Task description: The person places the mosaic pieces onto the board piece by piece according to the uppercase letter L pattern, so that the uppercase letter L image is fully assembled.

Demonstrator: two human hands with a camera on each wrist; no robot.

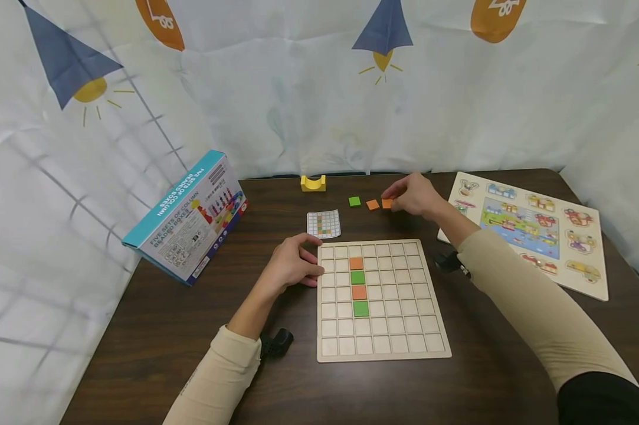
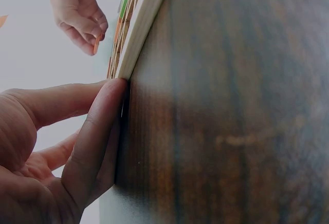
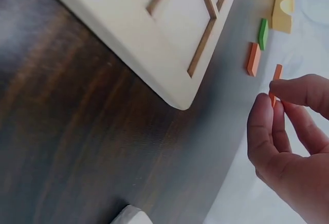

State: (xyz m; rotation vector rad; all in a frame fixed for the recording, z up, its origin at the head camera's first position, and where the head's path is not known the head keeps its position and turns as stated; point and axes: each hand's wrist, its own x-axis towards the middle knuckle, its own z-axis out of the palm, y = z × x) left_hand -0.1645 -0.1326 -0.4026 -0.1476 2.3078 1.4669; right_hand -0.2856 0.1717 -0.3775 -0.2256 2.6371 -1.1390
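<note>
My right hand (image 1: pixel 416 196) pinches an orange square tile (image 3: pixel 276 75) between thumb and fingers, beyond the board's far edge. Beside it on the table lie another orange tile (image 1: pixel 372 205) and a green tile (image 1: pixel 354 201). My left hand (image 1: pixel 292 262) rests at the left edge of a wooden grid board (image 1: pixel 399 358), its fingertips touching the edge near the far-left corner. In one column of the board sit orange tiles (image 1: pixel 356 263) and green tiles (image 1: pixel 360 309), alternating. A small card (image 1: pixel 323 224) with a printed coloured grid lies just behind the board.
A yellow notched block (image 1: pixel 313 183) stands at the table's back edge. To the left, a blue-and-white box (image 1: pixel 192 218) stands tilted. A picture puzzle board (image 1: pixel 531 230) lies at the right, partly under the right forearm. White printed cloth (image 1: pixel 298 106) hangs behind the table.
</note>
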